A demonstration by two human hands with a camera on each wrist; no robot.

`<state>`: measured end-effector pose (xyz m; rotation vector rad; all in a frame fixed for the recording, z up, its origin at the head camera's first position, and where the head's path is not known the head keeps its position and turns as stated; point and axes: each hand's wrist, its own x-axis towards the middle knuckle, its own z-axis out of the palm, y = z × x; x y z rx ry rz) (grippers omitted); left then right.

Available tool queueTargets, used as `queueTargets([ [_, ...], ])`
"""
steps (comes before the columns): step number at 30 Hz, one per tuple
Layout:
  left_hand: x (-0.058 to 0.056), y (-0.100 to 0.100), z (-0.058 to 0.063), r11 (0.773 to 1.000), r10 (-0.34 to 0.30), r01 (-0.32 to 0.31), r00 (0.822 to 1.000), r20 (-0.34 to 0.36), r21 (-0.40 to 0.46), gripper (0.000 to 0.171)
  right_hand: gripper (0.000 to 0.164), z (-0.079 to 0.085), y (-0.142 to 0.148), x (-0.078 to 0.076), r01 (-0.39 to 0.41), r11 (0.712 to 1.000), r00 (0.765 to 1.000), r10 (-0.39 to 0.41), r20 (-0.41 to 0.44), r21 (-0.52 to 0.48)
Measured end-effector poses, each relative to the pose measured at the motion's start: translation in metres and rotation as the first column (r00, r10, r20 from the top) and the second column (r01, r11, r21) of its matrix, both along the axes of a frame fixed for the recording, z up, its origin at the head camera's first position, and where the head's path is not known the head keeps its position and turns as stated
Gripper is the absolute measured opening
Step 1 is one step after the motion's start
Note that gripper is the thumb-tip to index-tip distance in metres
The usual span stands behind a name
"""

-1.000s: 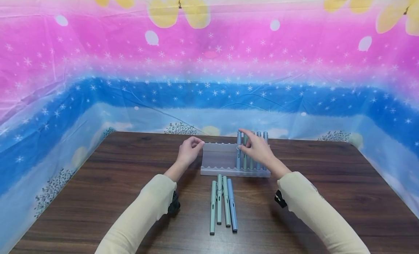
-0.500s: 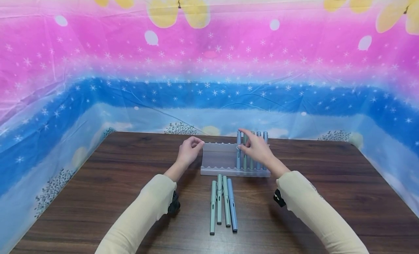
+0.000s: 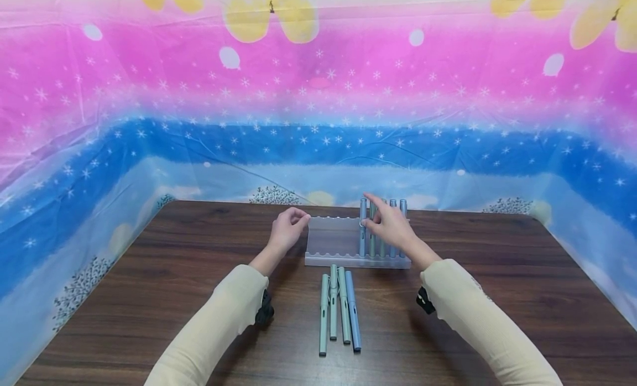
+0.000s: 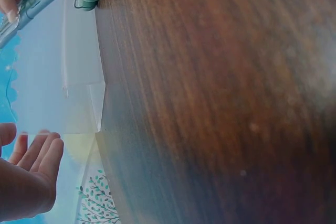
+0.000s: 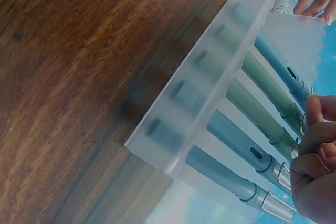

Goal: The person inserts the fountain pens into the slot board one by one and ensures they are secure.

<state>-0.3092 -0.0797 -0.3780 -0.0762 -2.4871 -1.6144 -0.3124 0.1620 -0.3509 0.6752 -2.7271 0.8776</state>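
Note:
A clear, frosted pen rack (image 3: 332, 236) with scalloped edges stands on the table. My left hand (image 3: 286, 229) pinches its upper left corner between thumb and fingers. Several blue and green pens stand upright in its right half. My right hand (image 3: 390, 227) is at the leftmost standing blue pen (image 3: 363, 239), thumb at its clip and index finger by its top; the hand partly hides the pens behind. In the right wrist view, that blue pen (image 5: 281, 61) sits in its slot. Three green pens (image 3: 333, 303) and one blue pen (image 3: 353, 311) lie before the rack.
The dark wooden table (image 3: 199, 275) reaches back to a pink and blue patterned cloth (image 3: 318, 109) that hangs around it. The loose pens lie close to the rack's front edge, between both forearms.
My right index fingertip has risen slightly by the top of the leftmost standing pen. My left hand, the rack and the lying pens stay where they were.

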Motion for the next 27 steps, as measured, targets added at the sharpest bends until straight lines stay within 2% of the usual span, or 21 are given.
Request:
queueTargets([
  [8,0.000,-0.001,0.000,1.000,-0.005,0.005,1.000,-0.003,0.008,0.017,0.057,0.001,0.009,0.004,0.021,0.999,0.999,-0.023,-0.047,-0.046],
  [14,0.001,-0.001,0.000,1.000,-0.002,0.002,1.000,-0.001,-0.003,0.018,0.047,-0.005,0.017,0.013,-0.025,0.998,0.993,0.018,-0.115,-0.063],
  [21,0.000,0.000,0.000,1.000,0.000,0.000,1.000,0.003,-0.001,0.018,0.042,-0.019,0.018,0.027,-0.081,0.996,0.994,0.077,-0.081,-0.047],
  [27,0.000,0.000,-0.001,1.000,0.004,-0.004,1.000,0.005,-0.003,0.018,0.039,-0.026,0.014,0.039,-0.112,0.992,0.994,0.113,0.003,-0.066],
])
